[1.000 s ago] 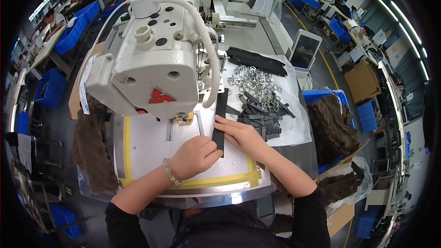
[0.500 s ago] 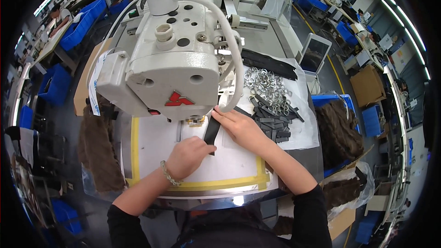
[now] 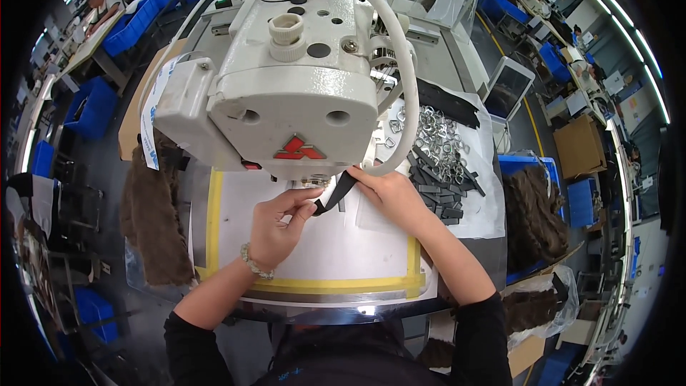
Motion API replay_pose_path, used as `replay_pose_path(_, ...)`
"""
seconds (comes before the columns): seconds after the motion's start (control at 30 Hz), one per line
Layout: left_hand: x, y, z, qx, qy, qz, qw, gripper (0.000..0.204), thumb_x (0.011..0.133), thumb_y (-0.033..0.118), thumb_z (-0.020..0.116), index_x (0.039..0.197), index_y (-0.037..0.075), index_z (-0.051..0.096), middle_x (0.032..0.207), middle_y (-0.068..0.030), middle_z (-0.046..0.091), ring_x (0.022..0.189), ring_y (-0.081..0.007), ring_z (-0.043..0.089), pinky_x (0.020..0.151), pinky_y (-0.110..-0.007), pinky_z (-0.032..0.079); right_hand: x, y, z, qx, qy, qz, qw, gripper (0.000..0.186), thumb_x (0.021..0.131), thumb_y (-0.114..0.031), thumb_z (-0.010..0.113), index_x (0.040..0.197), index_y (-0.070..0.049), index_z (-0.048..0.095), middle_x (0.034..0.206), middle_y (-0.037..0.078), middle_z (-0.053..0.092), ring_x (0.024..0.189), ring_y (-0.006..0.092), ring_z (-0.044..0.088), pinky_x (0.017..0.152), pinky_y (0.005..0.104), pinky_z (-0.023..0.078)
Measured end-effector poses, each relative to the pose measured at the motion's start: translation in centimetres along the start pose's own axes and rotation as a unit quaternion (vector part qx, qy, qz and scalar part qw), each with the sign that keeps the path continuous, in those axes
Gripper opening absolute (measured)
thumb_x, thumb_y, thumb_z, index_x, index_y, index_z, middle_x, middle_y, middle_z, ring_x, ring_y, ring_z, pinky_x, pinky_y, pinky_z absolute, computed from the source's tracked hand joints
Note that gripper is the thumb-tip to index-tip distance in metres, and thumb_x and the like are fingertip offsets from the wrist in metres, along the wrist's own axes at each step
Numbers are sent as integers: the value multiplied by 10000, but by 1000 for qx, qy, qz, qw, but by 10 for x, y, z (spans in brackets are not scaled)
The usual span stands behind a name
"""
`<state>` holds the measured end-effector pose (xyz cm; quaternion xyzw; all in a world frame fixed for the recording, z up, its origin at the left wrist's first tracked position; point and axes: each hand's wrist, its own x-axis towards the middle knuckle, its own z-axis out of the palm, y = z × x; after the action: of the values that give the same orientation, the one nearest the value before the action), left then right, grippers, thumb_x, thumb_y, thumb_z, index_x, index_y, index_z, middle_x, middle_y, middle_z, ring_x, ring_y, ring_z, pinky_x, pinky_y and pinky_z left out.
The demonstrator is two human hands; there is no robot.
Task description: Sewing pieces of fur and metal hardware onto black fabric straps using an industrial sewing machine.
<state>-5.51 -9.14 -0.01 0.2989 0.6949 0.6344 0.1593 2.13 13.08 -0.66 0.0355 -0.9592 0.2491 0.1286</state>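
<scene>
Left: brown fur piece point(image 3: 148, 232) at the table edge. Left hand point(image 3: 275, 227) pinches the lower end of the black webbing strap point(image 3: 341, 189), fingertips just beside the sewing machine head's point(image 3: 293, 121) underside. Strap slants up-right, folded or twisted, can't tell which. Right hand point(image 3: 399, 204) grips its upper end. Right: cut black strips point(image 3: 431, 190), metal D-rings point(image 3: 441, 144). Risks: strap skews if the two ends are pulled unevenly; pinched fingers if the machine cycles now.

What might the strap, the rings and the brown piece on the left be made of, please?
Strap: perhaps fabric or soft leather, as it looks matte and bends. Rings: likely metal, polished, by their silvery glints. Brown piece: fur, real or faux I can't tell, with soft, uneven pile.
</scene>
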Motion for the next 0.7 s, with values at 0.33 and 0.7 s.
replay_pose_path(0.33,6,-9,-10,252,-96,356,895,208,780,-21,650,982,16,680,901,-86,701,795,-180,675,705,-297,534,11,-4,-6,3,-12,-54,998,409,755,70,541,1143,-48,595,1098,151,606,1026,358,601,881,402,520)
replay_pose_path(0.7,13,-12,-5,468,-126,400,778,199,752,63,654,938,-6,668,939,-122,675,880,-242,663,782,-342,532,-36,-20,-42,-64,-43,-6,997,524,758,76,572,1255,-89,571,1221,151,603,1082,335,603,977,410,479)
